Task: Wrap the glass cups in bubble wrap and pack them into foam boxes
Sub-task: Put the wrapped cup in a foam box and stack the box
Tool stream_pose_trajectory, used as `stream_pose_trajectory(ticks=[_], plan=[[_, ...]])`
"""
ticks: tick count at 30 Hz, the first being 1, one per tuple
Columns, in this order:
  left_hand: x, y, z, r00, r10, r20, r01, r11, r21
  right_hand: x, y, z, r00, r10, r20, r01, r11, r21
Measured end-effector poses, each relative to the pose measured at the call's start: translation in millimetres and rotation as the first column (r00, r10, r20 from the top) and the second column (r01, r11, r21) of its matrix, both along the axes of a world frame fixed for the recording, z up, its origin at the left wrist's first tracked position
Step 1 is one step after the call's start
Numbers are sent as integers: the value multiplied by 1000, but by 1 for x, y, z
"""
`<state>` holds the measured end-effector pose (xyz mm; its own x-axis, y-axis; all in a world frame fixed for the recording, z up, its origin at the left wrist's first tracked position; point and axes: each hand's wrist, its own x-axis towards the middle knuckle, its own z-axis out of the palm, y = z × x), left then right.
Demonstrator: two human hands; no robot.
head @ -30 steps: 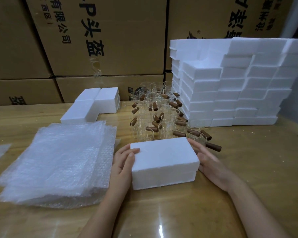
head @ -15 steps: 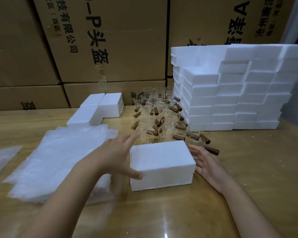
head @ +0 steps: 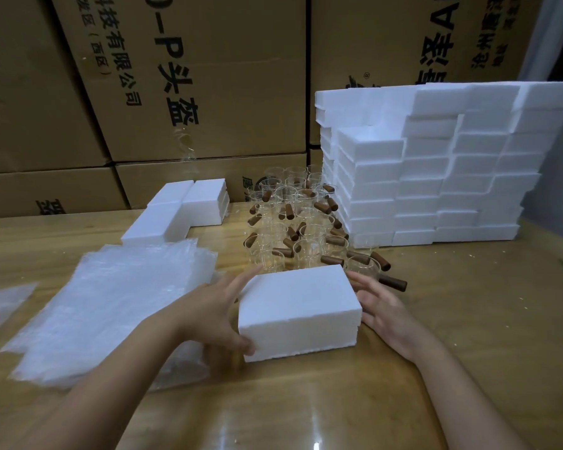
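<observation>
- Two hands flanked the foam box (head: 299, 303). Your left hand (head: 208, 306) was at its left end, fingers spread and fairly straight, thumb down by the near corner. Your right hand (head: 381, 306) lay flat-fingered along the right end. Neither was curled round anything.
- The box was closed, with a seam showing along its side, flat on the table (head: 468, 319) right in front of you.
- Glass cups (head: 293, 222) with brown handles were clustered just behind it, none wrapped as far as I could tell. Bubble wrap sheets (head: 111, 303) were piled just to the left.
- It looked to me like the get-a-box-ready step. The next move probably called for lifting the lid at that seam, pinching only the top half so the base didn't come up too.
- Further out there was a big foam stack (head: 436, 173) back right, spare boxes (head: 182, 212) back left, and cardboard cartons (head: 192, 76) behind.
</observation>
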<state>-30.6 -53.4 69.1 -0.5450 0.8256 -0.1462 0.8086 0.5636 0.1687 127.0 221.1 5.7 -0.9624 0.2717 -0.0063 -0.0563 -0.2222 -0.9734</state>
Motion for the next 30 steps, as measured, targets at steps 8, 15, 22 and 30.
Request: stream_pose_trajectory(ticks=[8, 15, 22, 30], plan=[[-1, 5, 3, 1000, -6, -1, 6, 999, -35, 3, -3, 2, 1000, 25, -11, -24, 999, 26], [-1, 6, -5, 997, -32, -65, 30, 999, -25, 3, -2, 3, 999, 40, 0, -40, 998, 40], [-3, 7, -6, 997, -38, -63, 37, 999, -20, 3, -1, 1, 999, 46, 0, -46, 999, 25], [-3, 11, -7, 998, -28, -49, 24, 997, -72, 1, 0, 1, 999, 39, 9, -39, 998, 47]])
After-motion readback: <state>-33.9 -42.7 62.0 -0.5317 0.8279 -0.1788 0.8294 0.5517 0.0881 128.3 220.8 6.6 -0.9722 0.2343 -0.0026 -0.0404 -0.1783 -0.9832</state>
